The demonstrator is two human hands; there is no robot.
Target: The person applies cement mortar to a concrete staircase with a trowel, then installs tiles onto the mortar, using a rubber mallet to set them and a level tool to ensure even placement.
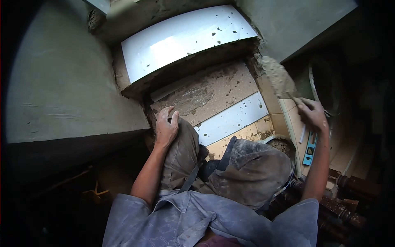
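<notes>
My right hand (314, 115) grips a trowel (297, 99) by its handle, out to the right. Grey wet mortar (279, 77) is heaped over the blade, hiding most of it. Resting on my left knee is my left hand (166, 129), its thumb and fingers apart with nothing held. Ahead of it, a patch of mortar (191, 99) is spread on a speckled brown step surface (232, 80). Nearer to me, a white tile strip (234, 118) lies along that step. A larger white tile (185, 41) covers the step above, dotted with mortar crumbs.
A bucket (293, 150) with mortar inside stands beside my right knee. A blue spirit level (309, 151) lies on the tiled ledge under my right forearm. Grey plastered walls (70, 82) rise at both sides. Dark turned wooden balusters (341, 210) are at the lower right.
</notes>
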